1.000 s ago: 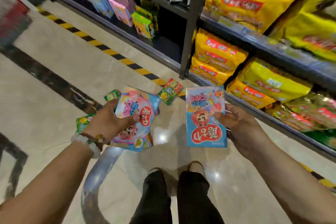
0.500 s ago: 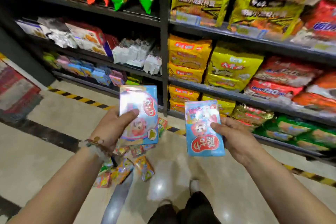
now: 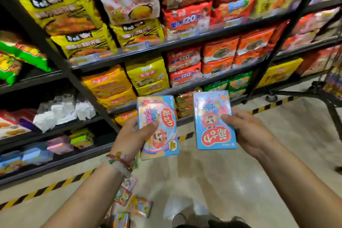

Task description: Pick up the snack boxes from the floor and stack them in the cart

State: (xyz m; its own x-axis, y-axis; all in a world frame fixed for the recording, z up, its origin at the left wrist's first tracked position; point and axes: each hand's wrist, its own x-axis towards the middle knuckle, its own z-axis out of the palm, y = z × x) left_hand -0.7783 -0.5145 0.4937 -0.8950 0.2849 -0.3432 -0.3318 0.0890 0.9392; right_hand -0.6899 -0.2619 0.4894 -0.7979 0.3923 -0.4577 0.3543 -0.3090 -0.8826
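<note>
My left hand (image 3: 132, 138) grips a blue and pink snack box (image 3: 161, 135) by its left edge, thumb across the front. My right hand (image 3: 246, 131) holds a second blue snack box (image 3: 212, 131) by its right edge, thumb on the front. Both boxes are upright at chest height, side by side and apart. Several small snack boxes (image 3: 129, 201) lie on the floor below my left arm. A dark wheeled cart frame (image 3: 322, 96) shows at the right edge; its basket is mostly out of view.
Dark store shelves (image 3: 166, 42) packed with noodle and snack bags fill the view ahead. A yellow-black striped line (image 3: 273, 104) runs along the shelf base. The glossy beige floor (image 3: 231, 181) stretches toward the cart. My shoes (image 3: 178, 219) are at the bottom.
The view has risen from the floor and swung right toward the shelves and cart. Both hands lifted with their boxes, still gripping them. The floor pile dropped to the bottom of the view.
</note>
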